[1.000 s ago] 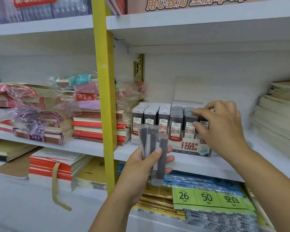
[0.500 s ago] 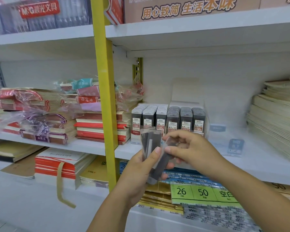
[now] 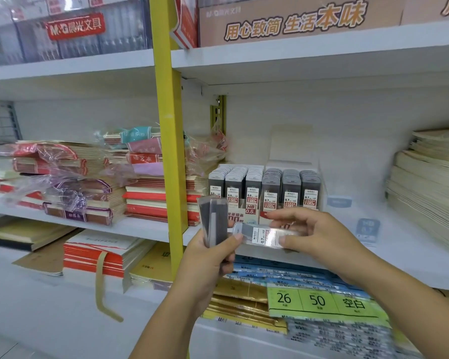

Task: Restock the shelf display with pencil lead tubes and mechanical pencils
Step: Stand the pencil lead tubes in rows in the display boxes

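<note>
Clear plastic caught between the fingers of the right hand — a 0.7 lead tube pinched level in front of the shelf — while the left hand grips a bundle of grey tubes upright, just below the stocked display box standing on it.

The right hand has left the display and now pinches one tube sideways beside the bundle.
</note>
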A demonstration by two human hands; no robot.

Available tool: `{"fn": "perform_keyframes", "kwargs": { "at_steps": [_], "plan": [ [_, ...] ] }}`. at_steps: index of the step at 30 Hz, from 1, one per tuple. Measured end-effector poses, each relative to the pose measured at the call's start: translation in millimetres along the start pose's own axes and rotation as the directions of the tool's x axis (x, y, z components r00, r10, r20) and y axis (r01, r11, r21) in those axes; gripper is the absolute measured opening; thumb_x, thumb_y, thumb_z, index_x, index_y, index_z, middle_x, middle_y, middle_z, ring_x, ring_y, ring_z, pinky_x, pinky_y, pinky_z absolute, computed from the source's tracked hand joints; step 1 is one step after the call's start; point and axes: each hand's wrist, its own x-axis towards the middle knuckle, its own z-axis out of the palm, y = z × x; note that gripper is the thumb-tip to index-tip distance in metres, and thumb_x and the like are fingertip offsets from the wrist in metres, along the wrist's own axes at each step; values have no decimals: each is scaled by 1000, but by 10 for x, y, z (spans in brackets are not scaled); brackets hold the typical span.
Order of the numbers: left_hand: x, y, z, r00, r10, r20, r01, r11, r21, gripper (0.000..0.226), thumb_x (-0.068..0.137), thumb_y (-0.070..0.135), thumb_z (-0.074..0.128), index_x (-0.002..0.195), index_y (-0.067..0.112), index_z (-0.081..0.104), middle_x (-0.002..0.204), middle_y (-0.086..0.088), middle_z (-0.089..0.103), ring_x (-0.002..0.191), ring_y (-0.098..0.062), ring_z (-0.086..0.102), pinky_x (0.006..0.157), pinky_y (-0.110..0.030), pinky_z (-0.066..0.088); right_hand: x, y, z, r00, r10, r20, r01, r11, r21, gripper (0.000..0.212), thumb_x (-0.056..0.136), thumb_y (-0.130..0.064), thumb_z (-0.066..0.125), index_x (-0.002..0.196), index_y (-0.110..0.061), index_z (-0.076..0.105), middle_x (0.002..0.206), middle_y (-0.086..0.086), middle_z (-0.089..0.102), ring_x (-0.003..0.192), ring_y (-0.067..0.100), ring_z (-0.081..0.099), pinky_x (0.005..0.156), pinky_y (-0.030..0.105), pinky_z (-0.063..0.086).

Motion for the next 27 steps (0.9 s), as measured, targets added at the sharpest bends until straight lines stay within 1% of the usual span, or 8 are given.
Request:
{"fn": "perform_keyframes", "kwargs": {
  "at_steps": [4,8,12,16,19,23,25,27],
  "plan": [
    [19,7,57,999,38,30,-40,998,50,14,81,28,79,94,32,74,71,1,55,55,-9,41,46,-18,37,-31,-52,51,972,85,218,-74,996,-57,76,80,5,64,123,-57,52,114,-10,63,77,10,70,61,30,59],
    [28,-18,154,998,4,64,-8,999,53,38,72,46,77,102,24,70,74,-1,55,57,-10,37,47,-20,35,-53,-95,110,925,85,370,-11,980,-197,94,83,7,58,126,-73,33,121,-9,58,89,14,69,62,30,58],
    [62,-19,188,993,-89,77,94,993,-67,34,87,37,74,111,15,64,81,-7,52,59,-10,41,51,-23,36,69,-199,-6,976,-203,-84,194,976,-102,69,85,2,64,114,-59,48,118,-16,61,93,6,68,63,18,56],
    [82,-56,206,991,-82,105,88,995,-53,24,105,17,45,123,16,61,87,-4,71,68,-12,62,59,-25,50,214,-243,-278,780,-453,-432,367,890,-269,38,92,-12,63,107,-42,47,100,-12,65,89,-1,64,67,12,52],
    [77,-96,210,990,-69,125,59,995,85,23,107,26,43,119,16,60,105,1,78,92,-15,75,70,-28,60,305,-179,-341,746,-512,-426,323,837,-441,39,91,-13,64,107,-42,43,97,-22,59,87,-5,59,70,9,48],
    [82,-102,206,988,-74,137,59,992,116,21,105,29,46,119,20,59,111,5,76,100,-16,74,66,-29,61,419,-72,-366,844,-449,-292,229,795,-561,39,89,-14,66,110,-42,48,95,-24,57,87,-9,56,67,5,44],
    [96,-106,191,987,-70,143,55,992,111,21,105,30,47,120,21,59,112,6,76,100,-15,74,64,-29,61,462,-10,-364,892,-382,-244,168,779,-605,39,87,-15,67,113,-40,52,95,-19,57,87,-3,55,69,10,41],
    [110,-112,174,987,-66,144,51,993,109,22,104,30,48,122,22,59,112,5,76,100,-15,74,64,-28,60,497,42,-350,886,-404,-226,104,650,-753,36,85,-20,70,117,-34,60,100,-14,51,100,8,45,82,20,34]
  ]
}}
